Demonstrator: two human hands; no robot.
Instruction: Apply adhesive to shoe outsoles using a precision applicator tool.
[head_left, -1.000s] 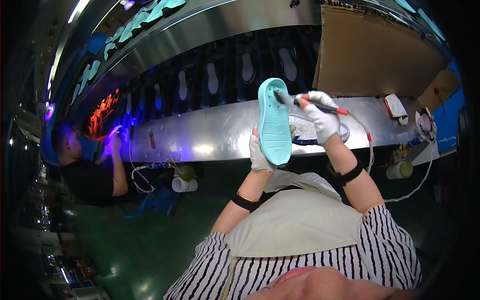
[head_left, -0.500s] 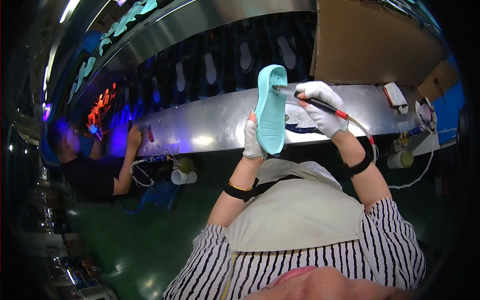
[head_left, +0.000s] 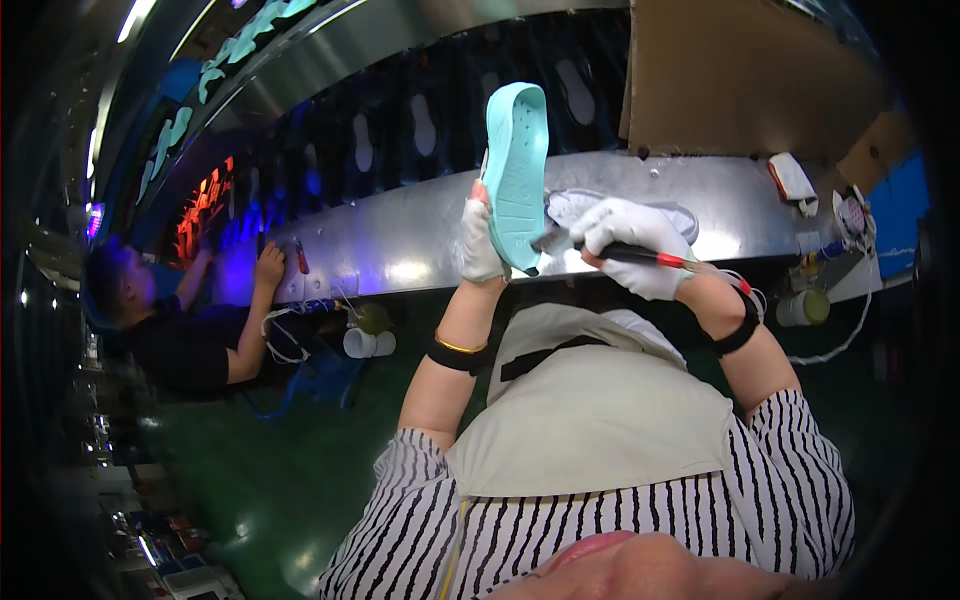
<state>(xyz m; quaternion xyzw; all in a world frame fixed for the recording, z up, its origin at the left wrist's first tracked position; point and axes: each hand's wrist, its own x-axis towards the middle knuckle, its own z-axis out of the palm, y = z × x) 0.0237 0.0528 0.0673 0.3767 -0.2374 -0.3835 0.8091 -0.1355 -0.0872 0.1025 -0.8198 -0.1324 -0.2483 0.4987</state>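
Note:
A turquoise shoe sole (head_left: 517,170) stands nearly upright over the bench's front edge, its hollow inner face toward me. My left hand (head_left: 481,240), in a white fingerless glove, is closed round its left edge. My right hand (head_left: 640,245), gloved the same way, grips a hose-fed brush (head_left: 625,253) with a black handle and a red band. The bristles are at the sole's lower end; whether they touch it I cannot tell. Partly hidden behind my right hand, a whitish-grey shoe upper (head_left: 575,203) lies on the metal bench.
Beyond the metal bench (head_left: 400,215) runs a dark line with several shoe-shaped pieces. A cardboard sheet (head_left: 750,80) stands at the back right. A folded white cloth (head_left: 792,180) lies on the bench. Another person (head_left: 180,320) works at the left. White cups (head_left: 370,344) hang below the bench.
The sole has moved up and slightly left with my left hand. My right hand has brought the brush from the sole's upper end down to its lower end, uncovering more of the upper.

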